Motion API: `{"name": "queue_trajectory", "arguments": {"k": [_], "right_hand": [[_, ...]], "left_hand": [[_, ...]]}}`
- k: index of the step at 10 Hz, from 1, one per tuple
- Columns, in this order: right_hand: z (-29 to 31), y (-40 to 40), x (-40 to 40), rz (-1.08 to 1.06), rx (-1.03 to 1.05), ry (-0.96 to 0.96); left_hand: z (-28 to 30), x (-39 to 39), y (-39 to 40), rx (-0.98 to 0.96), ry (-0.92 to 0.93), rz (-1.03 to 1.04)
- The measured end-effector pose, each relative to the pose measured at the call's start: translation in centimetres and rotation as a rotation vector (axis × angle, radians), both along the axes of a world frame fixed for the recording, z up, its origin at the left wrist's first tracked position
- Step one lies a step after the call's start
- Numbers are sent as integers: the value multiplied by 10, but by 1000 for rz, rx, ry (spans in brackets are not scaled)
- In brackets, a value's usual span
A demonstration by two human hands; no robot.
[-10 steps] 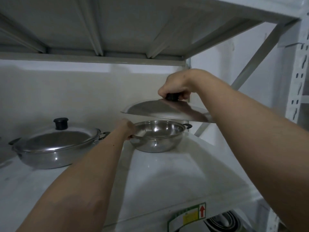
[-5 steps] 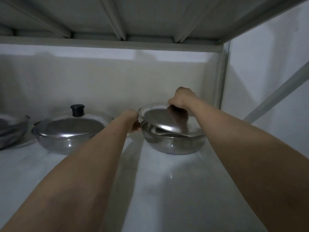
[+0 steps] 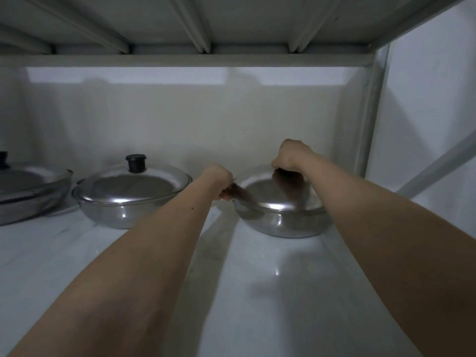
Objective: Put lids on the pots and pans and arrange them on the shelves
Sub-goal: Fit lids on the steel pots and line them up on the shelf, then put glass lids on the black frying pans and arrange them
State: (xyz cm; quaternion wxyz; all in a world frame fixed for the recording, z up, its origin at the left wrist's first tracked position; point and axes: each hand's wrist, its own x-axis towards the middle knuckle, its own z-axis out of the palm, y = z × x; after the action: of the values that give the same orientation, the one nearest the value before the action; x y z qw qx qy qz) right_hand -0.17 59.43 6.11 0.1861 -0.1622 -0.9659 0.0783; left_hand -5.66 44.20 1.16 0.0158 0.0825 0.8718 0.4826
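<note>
A steel pot [image 3: 280, 222] stands on the white shelf [image 3: 257, 292] near the back right. Its steel lid [image 3: 275, 193] lies flat on the rim. My right hand [image 3: 292, 157] is closed over the lid's dark knob, which it hides. My left hand [image 3: 219, 180] grips the pot's left side handle. Left of it stands a second steel pot [image 3: 121, 211] with its lid [image 3: 134, 184] and black knob [image 3: 136, 163] on.
A third lidded pan [image 3: 28, 194] sits at the far left edge, partly cut off. The upper shelf's underside [image 3: 206, 24] runs low overhead. A grey upright post [image 3: 371, 112] and a diagonal brace [image 3: 438, 167] bound the right side.
The lid went from held high over the open pot, to tilted on the rim, to lying flat on it. My view has moved closer in under the upper shelf.
</note>
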Motion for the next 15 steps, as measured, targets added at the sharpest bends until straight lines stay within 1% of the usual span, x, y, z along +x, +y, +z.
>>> {"name": "queue_trajectory", "arguments": {"k": [1,2,3,4,5,6,7,8,9,10,12,13,14,15], "right_hand": [[2,2,2,0,18,-36],[0,3,3,-1,21,-50],[-2,4,4,-27,32,-86],[-1,-5,6,-90,81,-55],[5,-29,5,22,-230,274],[8,-59,5,135,-597,476],[2,-95,11,182,-762,515],[-3,-138,20,211,-851,538],[-6,-185,34,222,-936,582],[-14,-230,48,233,-994,615],[-35,-332,82,231,-1094,686],[-49,-381,96,255,-1124,689],[-62,-433,105,271,-1183,672],[-74,-487,114,304,-1215,608]], "left_hand": [[3,5,4,-39,-11,-10],[3,11,6,-15,-15,8],[3,18,6,-42,6,0],[5,20,9,-84,147,110],[17,29,10,83,257,219],[30,36,6,448,216,194],[37,56,-12,612,179,185],[41,83,-44,678,223,156],[36,97,-84,728,274,216],[28,117,-130,718,272,255],[10,149,-226,677,347,269],[-2,163,-273,638,384,281],[-13,174,-323,566,398,336],[-26,183,-374,625,372,410]]}}
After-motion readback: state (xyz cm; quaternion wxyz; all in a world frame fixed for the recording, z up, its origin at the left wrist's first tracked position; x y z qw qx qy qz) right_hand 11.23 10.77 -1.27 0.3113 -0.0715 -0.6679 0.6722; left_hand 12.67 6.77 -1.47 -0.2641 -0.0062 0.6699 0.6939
